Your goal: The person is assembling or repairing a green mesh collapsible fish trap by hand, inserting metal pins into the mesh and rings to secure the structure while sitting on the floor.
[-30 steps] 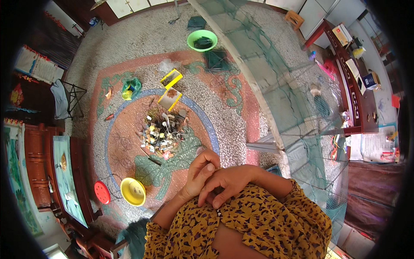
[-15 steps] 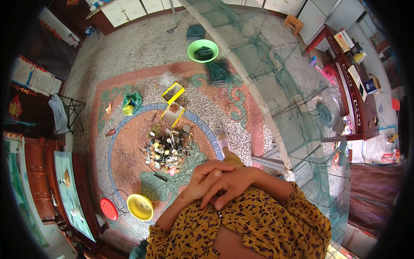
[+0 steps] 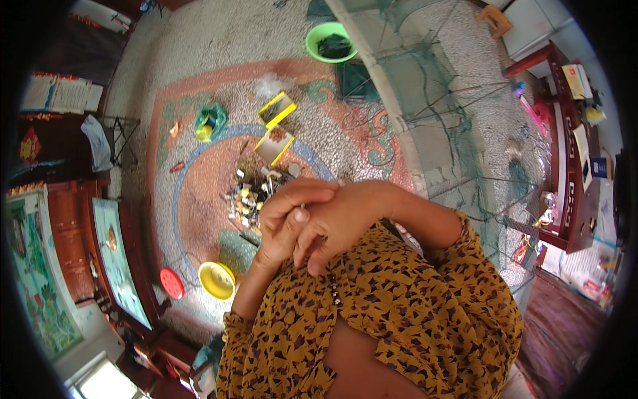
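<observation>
My left hand (image 3: 279, 223) and my right hand (image 3: 355, 207) are clasped together in front of my yellow patterned top (image 3: 392, 292). The left fingers lie across the back of the right hand near its knuckles, with the left thumb resting on it. Loosely curled, the right fingers point down against the left palm. No tool or other object shows in either hand. Beyond them on the floor is a heap of small mixed pieces (image 3: 247, 199), partly covered by my hands.
Two yellow-edged boxes (image 3: 278, 112), a green bag (image 3: 211, 124) and a green basin (image 3: 320, 33) lie farther off. At lower left are a yellow basin (image 3: 207, 282) and a red round lid (image 3: 172, 283). A long netted frame (image 3: 435, 113) runs along the right, before a dark red desk (image 3: 565, 199).
My view has shifted, so floor things sit higher in the picture. The clasped hands are raised and now cover more of the heap; the foot seen before is hidden.
</observation>
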A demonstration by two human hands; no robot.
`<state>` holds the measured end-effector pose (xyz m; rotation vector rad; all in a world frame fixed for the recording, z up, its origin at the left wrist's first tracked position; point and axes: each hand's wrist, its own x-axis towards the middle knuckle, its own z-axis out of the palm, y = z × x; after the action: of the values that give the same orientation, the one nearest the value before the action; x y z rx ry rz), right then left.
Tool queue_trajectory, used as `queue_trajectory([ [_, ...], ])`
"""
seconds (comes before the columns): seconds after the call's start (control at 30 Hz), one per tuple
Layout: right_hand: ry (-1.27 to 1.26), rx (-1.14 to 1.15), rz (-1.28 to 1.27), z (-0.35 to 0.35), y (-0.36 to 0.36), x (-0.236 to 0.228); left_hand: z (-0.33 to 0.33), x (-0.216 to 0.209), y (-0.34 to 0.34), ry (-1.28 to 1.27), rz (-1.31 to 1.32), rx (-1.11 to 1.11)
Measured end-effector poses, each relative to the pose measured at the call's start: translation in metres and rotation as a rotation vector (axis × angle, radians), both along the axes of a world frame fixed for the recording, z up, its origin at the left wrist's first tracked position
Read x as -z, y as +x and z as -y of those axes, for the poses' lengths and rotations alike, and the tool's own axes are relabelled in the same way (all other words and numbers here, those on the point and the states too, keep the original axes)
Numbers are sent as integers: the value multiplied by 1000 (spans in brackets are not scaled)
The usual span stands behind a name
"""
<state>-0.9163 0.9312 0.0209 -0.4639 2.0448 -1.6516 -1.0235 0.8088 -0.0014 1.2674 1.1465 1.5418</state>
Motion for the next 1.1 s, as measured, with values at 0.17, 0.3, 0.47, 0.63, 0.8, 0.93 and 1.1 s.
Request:
queue_trajectory([
  [0.17,642,118,-28,-41,-30,-23,-33,20,-32,105,-119,-282],
  [0.3,1074,443,-510,-48,-50,2,-39,23,-47,70,146,-494],
  [0.47,1119,597,-656,-77,-94,6,-49,56,-83,-36,263,-583],
  [0.63,1110,622,-714,-110,-148,21,-74,68,-123,-59,290,-595],
  [0.8,1227,509,-641,-129,-217,29,-70,84,-170,-180,348,-695],
  [0.93,1223,540,-683,-129,-265,25,-61,88,-190,-283,359,-707],
  [1.1,1229,533,-793,-117,-319,19,-40,95,-194,-405,455,-660],
])
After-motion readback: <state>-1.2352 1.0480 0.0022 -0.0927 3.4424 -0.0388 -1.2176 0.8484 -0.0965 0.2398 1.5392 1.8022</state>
